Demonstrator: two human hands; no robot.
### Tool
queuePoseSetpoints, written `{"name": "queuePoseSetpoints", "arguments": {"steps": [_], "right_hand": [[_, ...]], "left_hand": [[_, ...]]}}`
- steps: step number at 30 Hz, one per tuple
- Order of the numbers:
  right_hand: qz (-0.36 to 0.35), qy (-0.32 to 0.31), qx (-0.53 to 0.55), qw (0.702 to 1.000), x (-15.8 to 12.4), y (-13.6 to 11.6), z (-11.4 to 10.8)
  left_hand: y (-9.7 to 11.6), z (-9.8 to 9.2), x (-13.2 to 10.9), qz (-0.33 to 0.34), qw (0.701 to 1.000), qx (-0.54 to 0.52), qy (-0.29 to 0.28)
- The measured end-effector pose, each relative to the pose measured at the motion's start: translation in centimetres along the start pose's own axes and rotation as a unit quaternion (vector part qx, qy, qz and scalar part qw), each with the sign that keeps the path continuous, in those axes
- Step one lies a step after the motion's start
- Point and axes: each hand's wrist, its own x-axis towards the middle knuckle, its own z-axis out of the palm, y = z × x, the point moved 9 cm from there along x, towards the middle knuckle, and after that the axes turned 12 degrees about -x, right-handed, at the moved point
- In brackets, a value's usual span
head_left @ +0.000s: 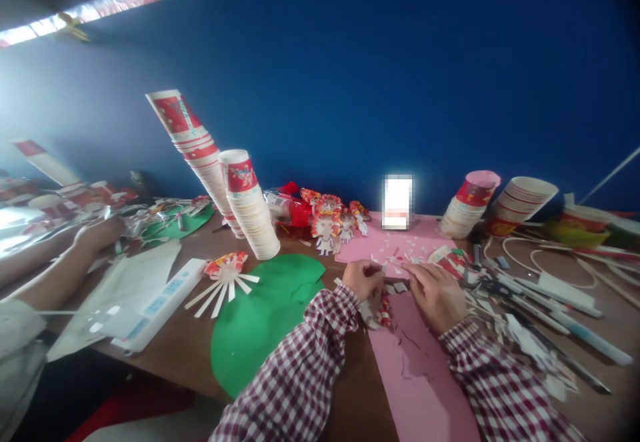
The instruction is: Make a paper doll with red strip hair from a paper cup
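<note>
My left hand [365, 281] is curled closed over a small red and white paper figure [381, 312] on the table. My right hand [437, 293] lies beside it with fingers bent and pinched toward a thin white strip [395, 267] that spans between the two hands. Both hands rest at the top of a pink paper sheet [420, 382]. Both sleeves are red and white check.
A green paper disc [260, 325] lies to the left, with a cup cut into strips [225, 281] beside it. Leaning stacks of paper cups [250, 209] stand behind. Scissors, pens and scraps [520, 309] crowd the right. Another person's arm [65, 262] reaches in at far left.
</note>
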Motion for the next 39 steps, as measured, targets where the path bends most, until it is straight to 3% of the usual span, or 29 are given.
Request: {"name": "queuePoseSetpoints", "arguments": {"steps": [7,30,39], "right_hand": [[-0.004,-0.005,0.037,0.999,-0.4,-0.6,0.1],[0.014,0.012,0.066,0.998,-0.6,-0.3,-0.1],[0.037,-0.025,0.092,0.995,-0.4,-0.3,-0.1]], "left_hand": [[0.1,0.1,0.1,0.034,0.999,0.025,-0.009],[-0.5,0.1,0.2,0.003,1.0,-0.007,-0.009],[1.0,0.4,-0.1,0.001,0.999,0.022,-0.031]]}}
